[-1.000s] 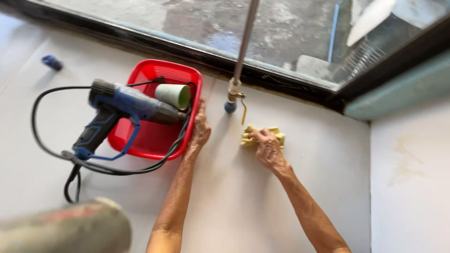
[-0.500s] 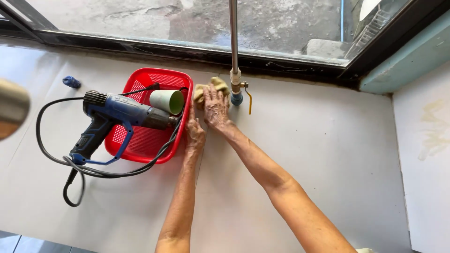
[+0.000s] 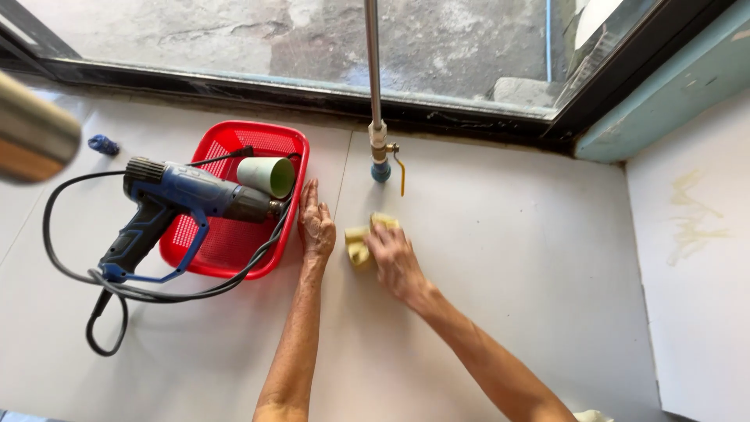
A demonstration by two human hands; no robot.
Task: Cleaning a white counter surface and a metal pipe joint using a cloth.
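Near the centre of the frame a yellow cloth [image 3: 361,241] is pressed onto the white floor [image 3: 508,258] by the right hand [image 3: 396,262], its fingers curled over the cloth and grasping it. The left hand [image 3: 316,223] is laid flat just beside it, fingers released and stretched out, touching the rim of the red basket [image 3: 226,242] (a blue heat gun [image 3: 183,199] and a pale green cup [image 3: 267,177] are carried in it). A metal pipe [image 3: 373,78] with a yellow-handled valve [image 3: 384,160] is seen above the cloth

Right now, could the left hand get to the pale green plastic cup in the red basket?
Probably yes. The left hand lies flat on the white floor beside the red mesh basket, and the pale green plastic cup lies on its side just inside the near rim, uncovered.
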